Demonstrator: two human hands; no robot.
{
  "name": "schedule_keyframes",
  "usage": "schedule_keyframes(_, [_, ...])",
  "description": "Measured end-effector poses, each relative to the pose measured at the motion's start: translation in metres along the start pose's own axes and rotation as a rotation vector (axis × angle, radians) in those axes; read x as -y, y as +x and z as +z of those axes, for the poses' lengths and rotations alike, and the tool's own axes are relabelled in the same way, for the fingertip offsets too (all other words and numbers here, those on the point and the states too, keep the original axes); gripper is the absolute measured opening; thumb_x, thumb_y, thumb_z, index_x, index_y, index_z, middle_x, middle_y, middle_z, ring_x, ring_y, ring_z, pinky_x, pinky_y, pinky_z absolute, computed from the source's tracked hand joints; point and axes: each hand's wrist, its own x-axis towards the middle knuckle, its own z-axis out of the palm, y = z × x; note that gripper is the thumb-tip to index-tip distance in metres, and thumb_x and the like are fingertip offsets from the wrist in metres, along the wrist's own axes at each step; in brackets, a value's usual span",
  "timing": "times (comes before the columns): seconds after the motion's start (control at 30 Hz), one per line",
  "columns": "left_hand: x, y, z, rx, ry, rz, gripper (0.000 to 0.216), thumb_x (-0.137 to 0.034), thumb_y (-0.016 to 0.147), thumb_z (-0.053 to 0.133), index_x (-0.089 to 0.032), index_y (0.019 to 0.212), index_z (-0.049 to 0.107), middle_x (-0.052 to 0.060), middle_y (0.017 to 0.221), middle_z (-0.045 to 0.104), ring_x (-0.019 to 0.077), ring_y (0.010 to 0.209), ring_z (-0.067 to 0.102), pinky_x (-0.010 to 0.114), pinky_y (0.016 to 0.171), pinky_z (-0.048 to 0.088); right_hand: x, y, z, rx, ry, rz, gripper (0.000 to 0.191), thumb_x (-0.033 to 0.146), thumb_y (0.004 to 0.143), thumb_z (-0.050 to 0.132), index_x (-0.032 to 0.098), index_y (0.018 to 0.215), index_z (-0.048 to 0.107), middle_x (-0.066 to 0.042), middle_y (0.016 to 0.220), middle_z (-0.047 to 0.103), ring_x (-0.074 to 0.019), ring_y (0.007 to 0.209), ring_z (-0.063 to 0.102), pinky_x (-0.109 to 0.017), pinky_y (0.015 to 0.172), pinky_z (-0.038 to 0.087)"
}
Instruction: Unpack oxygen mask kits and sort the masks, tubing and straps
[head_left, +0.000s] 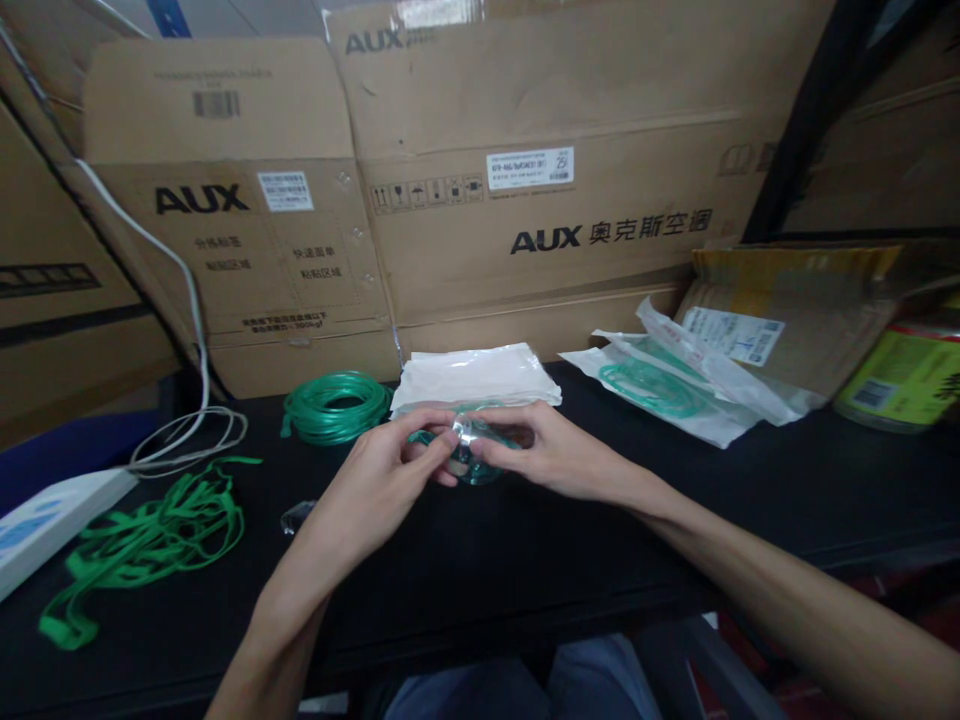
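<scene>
With left hand [411,450] and right hand [544,450], pinching a green plastic piece [484,470] from both sides, directly between the two. Held over a black table [465,580], just in front of white packaging [476,378], right of a green coil [301,412].

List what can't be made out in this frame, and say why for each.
All in the head view:
Full shape of the clear green piece: covered by the left hand and right hand.
Small clear item: seems partly behind the left forearm.
White device: cut off by the left edge.
Yellow-green container: cut off by the right edge.
Fine print on the label of the large carton: too small.
</scene>
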Motion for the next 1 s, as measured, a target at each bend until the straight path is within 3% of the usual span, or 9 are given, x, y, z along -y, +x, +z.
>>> schedule_keyframes(0.2, [0.000, -0.001, 0.006, -0.076, 0.096, 0.040, 0.026, -0.044, 0.092, 0.060, -0.020, 0.103, 0.064, 0.001, 0.088, 0.070, 0.0137, 0.061, 0.066, 0.025, 0.060, 0.051, 0.001, 0.001, 0.004, -0.060, 0.033, 0.002, 0.034, 0.021, 0.093, 0.059, 0.019, 0.124, 0.072, -0.005, 0.116, 0.075, -0.0211, 0.105, 0.068, -0.036, 0.098, 0.050])
schedule_keyframes(0.3, [-0.004, -0.001, 0.008, -0.099, 0.108, 0.031, 0.025, -0.043, 0.091, 0.061, -0.021, 0.101, 0.064, 0.000, 0.089, 0.069, 0.0131, 0.060, 0.066, 0.024, 0.059, 0.051, -0.002, 0.000, 0.005, -0.078, 0.017, 0.061, 0.035, 0.024, 0.094, 0.058, 0.019, 0.126, 0.071, -0.005, 0.108, 0.076, -0.0151, 0.075, 0.065, -0.027, 0.068, 0.056])
schedule_keyframes(0.37, [-0.007, -0.001, 0.009, -0.142, 0.108, 0.030, 0.025, -0.044, 0.090, 0.062, -0.021, 0.100, 0.064, 0.000, 0.095, 0.070, 0.0135, 0.062, 0.068, 0.023, 0.059, 0.053, -0.004, -0.001, 0.005, -0.078, 0.044, 0.100, 0.038, 0.029, 0.096, 0.056, 0.019, 0.131, 0.068, -0.006, 0.104, 0.075, -0.0116, 0.060, 0.058, -0.022, 0.049, 0.049])
schedule_keyframes(0.43, [-0.009, -0.001, 0.010, -0.223, 0.113, 0.045, 0.026, -0.045, 0.089, 0.064, -0.021, 0.099, 0.063, 0.001, 0.100, 0.071, 0.0149, 0.068, 0.071, 0.023, 0.062, 0.054, -0.007, -0.001, 0.005, -0.098, 0.066, 0.106, 0.040, 0.033, 0.097, 0.055, 0.019, 0.132, 0.067, -0.006, 0.100, 0.074, -0.0108, 0.056, 0.055, -0.021, 0.043, 0.045])
schedule_keyframes(0.57, [-0.011, -0.001, 0.010, -0.332, 0.184, 0.087, 0.029, -0.049, 0.089, 0.065, -0.020, 0.094, 0.067, 0.002, 0.094, 0.074, 0.0166, 0.070, 0.071, 0.024, 0.064, 0.053, -0.010, -0.001, 0.004, -0.146, 0.058, 0.083, 0.037, 0.034, 0.098, 0.054, 0.020, 0.129, 0.069, -0.007, 0.105, 0.072, -0.0114, 0.061, 0.057, -0.019, 0.042, 0.045])
schedule_keyframes(0.8, [-0.011, -0.003, 0.012, -0.261, 0.214, 0.070, 0.032, -0.050, 0.090, 0.064, -0.024, 0.100, 0.077, 0.000, 0.080, 0.077, 0.0153, 0.059, 0.069, 0.024, 0.060, 0.051, -0.012, 0.001, 0.005, -0.156, 0.074, 0.059, 0.038, 0.042, 0.099, 0.054, 0.020, 0.124, 0.071, -0.008, 0.105, 0.071, -0.0135, 0.068, 0.060, -0.019, 0.042, 0.043])
schedule_keyframes(1.0, [-0.006, -0.001, 0.012, -0.241, 0.159, 0.037, 0.033, -0.052, 0.088, 0.065, -0.025, 0.100, 0.078, -0.002, 0.068, 0.073, 0.0152, 0.056, 0.069, 0.023, 0.057, 0.051, -0.009, 0.001, 0.007, -0.167, 0.058, 0.078, 0.041, 0.046, 0.100, 0.051, 0.016, 0.119, 0.073, -0.005, 0.091, 0.070, -0.0100, 0.054, 0.054, -0.022, 0.044, 0.043])
